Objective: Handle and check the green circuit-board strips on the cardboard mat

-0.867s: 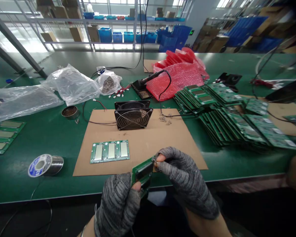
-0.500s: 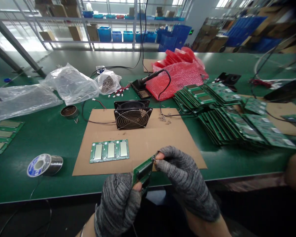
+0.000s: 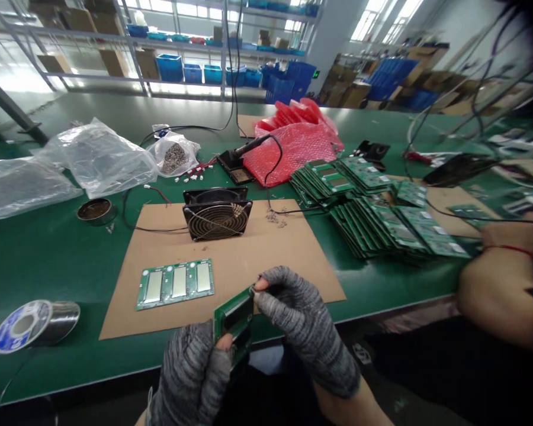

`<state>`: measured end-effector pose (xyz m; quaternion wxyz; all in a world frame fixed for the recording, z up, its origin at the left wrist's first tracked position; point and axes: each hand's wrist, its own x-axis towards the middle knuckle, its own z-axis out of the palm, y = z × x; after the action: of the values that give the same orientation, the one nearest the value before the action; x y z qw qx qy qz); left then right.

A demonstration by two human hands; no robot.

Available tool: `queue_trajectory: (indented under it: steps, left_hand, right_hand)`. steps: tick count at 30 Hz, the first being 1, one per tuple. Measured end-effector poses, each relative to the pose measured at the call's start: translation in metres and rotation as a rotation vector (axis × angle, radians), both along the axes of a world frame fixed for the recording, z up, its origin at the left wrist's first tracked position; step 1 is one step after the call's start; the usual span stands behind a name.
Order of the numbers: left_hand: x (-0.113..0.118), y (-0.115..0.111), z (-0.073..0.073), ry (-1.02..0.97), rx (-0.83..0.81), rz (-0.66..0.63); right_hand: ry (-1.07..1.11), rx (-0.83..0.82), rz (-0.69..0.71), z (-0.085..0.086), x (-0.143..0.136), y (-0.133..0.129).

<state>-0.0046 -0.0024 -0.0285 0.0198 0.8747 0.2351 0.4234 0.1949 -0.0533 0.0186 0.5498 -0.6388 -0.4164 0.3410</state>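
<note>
Green tabletop (image 3: 84, 266): cardboard sheet (image 3: 266, 254) beneath black fan (image 3: 217, 215), shelving (image 3: 224, 65) beyond.
Left hand (image 3: 190, 373): in front of the fan, closed round a tilted circuit board (image 3: 237, 310).
Right hand (image 3: 304, 325): fingertips pinched on the board's upper corner; whether also on something smaller, cannot tell.
Co-worker's forearm (image 3: 497, 290): right of the fan, more in view since the camera swung right.

One circuit board (image 3: 237, 312) is in the left hand (image 3: 190, 373), with one flat board (image 3: 167, 285), three displays (image 3: 180, 281) and one fan (image 3: 217, 216) beyond it and one solder spool (image 3: 36, 326) leftward. Stacked boards (image 3: 364, 228) rightward seem too overlapped to count.
</note>
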Motion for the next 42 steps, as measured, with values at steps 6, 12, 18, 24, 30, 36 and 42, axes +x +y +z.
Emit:
queue_trajectory:
  steps: [6,12,18,24,30,36,42]
  left_hand:
    - [-0.028,0.016,-0.018,0.164,0.19,-0.162]
    - [-0.029,0.021,-0.028,0.114,0.088,-0.061]
    - [-0.027,0.03,-0.03,0.032,0.045,-0.157]
    - [-0.025,0.031,-0.023,0.035,0.029,-0.156]
    - [-0.024,0.03,-0.022,0.026,0.057,-0.109]
    - [-0.029,0.031,-0.032,-0.003,0.01,-0.133]
    - [-0.033,0.029,-0.041,-0.021,-0.06,-0.137]
  right_hand:
    - [-0.298,-0.017,-0.183,-0.012,0.07,0.005]
    - [-0.688,-0.202,-0.117,-0.024,0.153,0.058]
    - [-0.919,-0.429,-0.017,-0.031,0.15,0.088]
    - [-1.035,-0.583,0.047,-0.029,0.152,0.086]
    - [-1.107,-0.668,0.1,-0.019,0.151,0.08]
    - [-1.133,-0.71,0.087,-0.014,0.152,0.073]
    - [-1.126,-0.653,0.07,-0.012,0.158,0.065]
